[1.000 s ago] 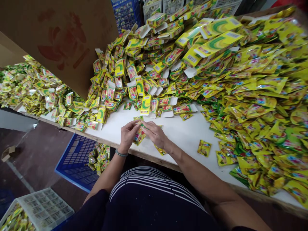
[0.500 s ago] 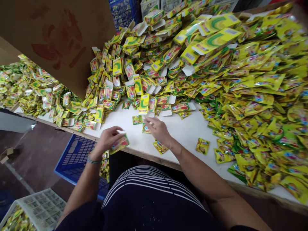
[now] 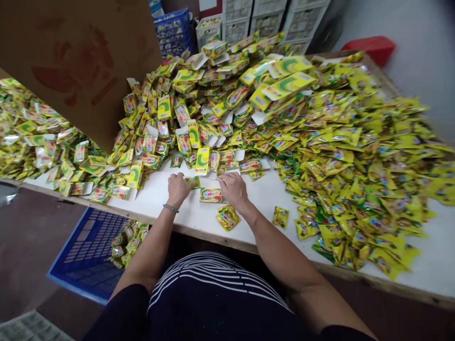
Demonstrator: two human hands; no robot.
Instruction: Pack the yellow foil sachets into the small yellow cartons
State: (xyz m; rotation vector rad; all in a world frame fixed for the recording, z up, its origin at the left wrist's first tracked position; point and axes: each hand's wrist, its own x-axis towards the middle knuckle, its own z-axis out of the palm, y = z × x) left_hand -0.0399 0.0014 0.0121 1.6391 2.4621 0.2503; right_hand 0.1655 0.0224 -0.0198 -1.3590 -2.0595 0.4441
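My left hand (image 3: 178, 189) is at the table's front, its fingers curled at the left end of a small green sachet (image 3: 194, 182). My right hand (image 3: 233, 190) grips the right end of a small flat carton (image 3: 211, 195) with fruit pictures on a yellow-green ground. The carton lies low over the white tabletop, a white flap standing out along its far side. Its right end is hidden under my fingers. Just in front of my right wrist lie yellow sachets (image 3: 227, 218), overlapping. Another yellow sachet (image 3: 280, 217) sits apart, further right.
Open small cartons (image 3: 185, 113) are heaped behind my hands, and yellow sachets (image 3: 337, 175) form a large pile at right. A big cardboard box (image 3: 81, 61) stands at left. Below the table edge is a blue basket (image 3: 85, 251) containing packets. Stacked crates (image 3: 236, 23) stand behind.
The carton in my left hand is gone from it; that hand has moved forward to the green sachet. My right hand now grips a carton. The view has shifted to the right.
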